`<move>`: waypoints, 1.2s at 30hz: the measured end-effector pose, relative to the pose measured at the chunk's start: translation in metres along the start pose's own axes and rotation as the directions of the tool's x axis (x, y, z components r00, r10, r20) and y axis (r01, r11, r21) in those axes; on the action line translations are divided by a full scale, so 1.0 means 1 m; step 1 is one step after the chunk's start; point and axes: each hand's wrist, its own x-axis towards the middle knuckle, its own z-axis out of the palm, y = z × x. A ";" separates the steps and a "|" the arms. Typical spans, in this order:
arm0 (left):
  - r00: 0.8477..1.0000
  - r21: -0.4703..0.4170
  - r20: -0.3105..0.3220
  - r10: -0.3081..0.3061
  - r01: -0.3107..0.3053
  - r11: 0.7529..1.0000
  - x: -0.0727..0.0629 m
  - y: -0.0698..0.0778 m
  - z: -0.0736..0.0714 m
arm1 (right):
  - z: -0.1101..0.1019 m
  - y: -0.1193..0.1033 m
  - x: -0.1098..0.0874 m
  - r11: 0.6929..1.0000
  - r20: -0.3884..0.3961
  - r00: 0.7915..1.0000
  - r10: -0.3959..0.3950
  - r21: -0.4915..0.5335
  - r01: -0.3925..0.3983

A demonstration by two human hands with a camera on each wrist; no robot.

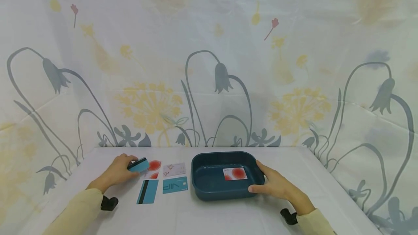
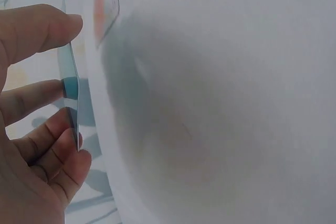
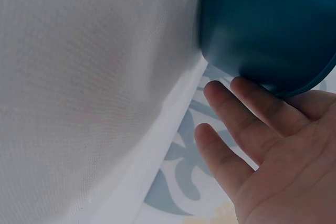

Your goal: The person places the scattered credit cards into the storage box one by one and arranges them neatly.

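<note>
My left hand (image 1: 121, 171) pinches a blue card (image 1: 138, 164) by its edges just above the table; in the left wrist view that card (image 2: 71, 95) shows edge-on between thumb and fingers. A dark blue tub (image 1: 225, 175) stands at the middle of the table with a white and red card (image 1: 235, 173) lying inside it. My right hand (image 1: 275, 184) rests against the tub's right side with straight fingers, and the right wrist view shows the fingers (image 3: 252, 124) touching the tub's wall (image 3: 268, 24).
Several cards lie left of the tub: a blue one with a black stripe (image 1: 148, 191), a blue VIP card (image 1: 175, 185), a white card (image 1: 174, 169) and red-dotted ones (image 1: 153, 166). A flowered cloth (image 1: 209, 64) hangs behind the white table (image 1: 209, 217).
</note>
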 end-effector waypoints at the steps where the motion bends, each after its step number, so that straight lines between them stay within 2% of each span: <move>1: 1.000 -0.001 -0.001 0.009 -0.009 1.000 0.001 0.003 0.001 | 0.000 0.000 0.000 1.000 -0.001 1.000 0.001 0.001 -0.001; 12: 0.996 0.014 -0.002 0.092 -0.092 0.996 0.011 0.040 0.008 | 0.001 0.001 -0.001 1.000 0.001 1.000 0.023 0.006 -0.023; 22: 0.986 0.031 0.008 0.168 -0.168 0.985 0.017 0.071 0.013 | 0.000 0.000 -0.001 1.000 0.003 1.000 0.016 0.011 -0.016; 30: 0.967 0.031 -0.003 0.256 -0.256 0.966 0.023 0.094 0.015 | 0.000 0.000 -0.001 1.000 0.005 1.000 0.020 0.014 -0.020; 36: 0.957 0.019 -0.005 0.291 -0.291 0.956 0.028 0.108 0.018 | 0.000 0.000 0.000 1.000 0.008 1.000 0.029 0.011 -0.029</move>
